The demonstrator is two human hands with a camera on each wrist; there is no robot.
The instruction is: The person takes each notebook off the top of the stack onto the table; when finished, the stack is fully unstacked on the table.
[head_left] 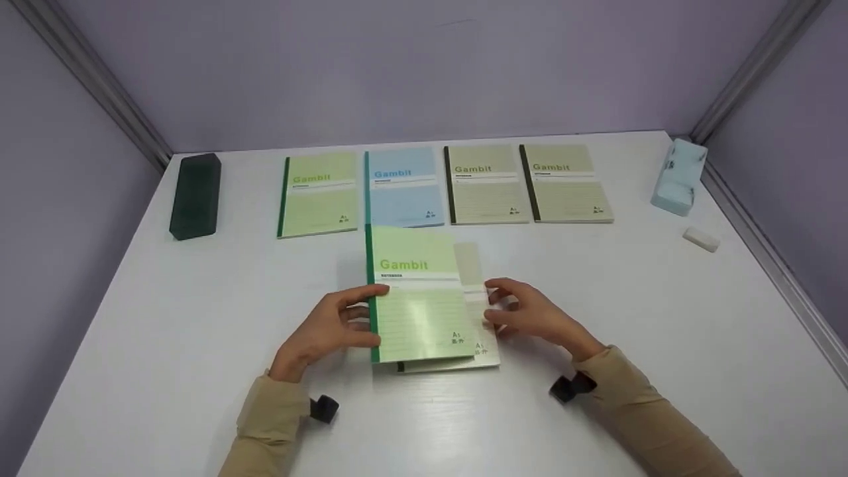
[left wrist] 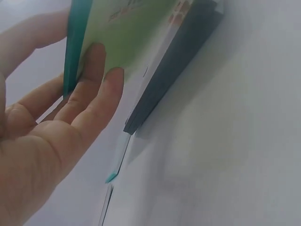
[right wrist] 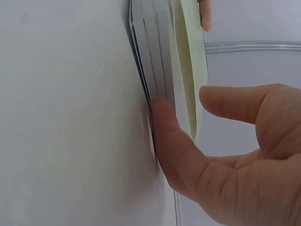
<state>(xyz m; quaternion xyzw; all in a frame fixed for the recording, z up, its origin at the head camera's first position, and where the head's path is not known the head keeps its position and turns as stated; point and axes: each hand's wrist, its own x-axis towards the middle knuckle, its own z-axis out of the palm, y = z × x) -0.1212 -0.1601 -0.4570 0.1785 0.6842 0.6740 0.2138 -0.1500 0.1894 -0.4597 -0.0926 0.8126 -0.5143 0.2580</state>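
A green notebook with a darker green spine lies tilted over a beige notebook near the front of the table. My left hand grips the green notebook at its spine; in the left wrist view, fingers reach underneath, and it is lifted above the dark-spined stack. My right hand is at the beige notebook's right edge. In the right wrist view, one fingertip touches the page edges of the stack, while another digit stands apart from them.
Along the back lie a green notebook, a blue notebook and two beige notebooks. A dark green block stands at the back left. At the right are a light blue case and a white eraser.
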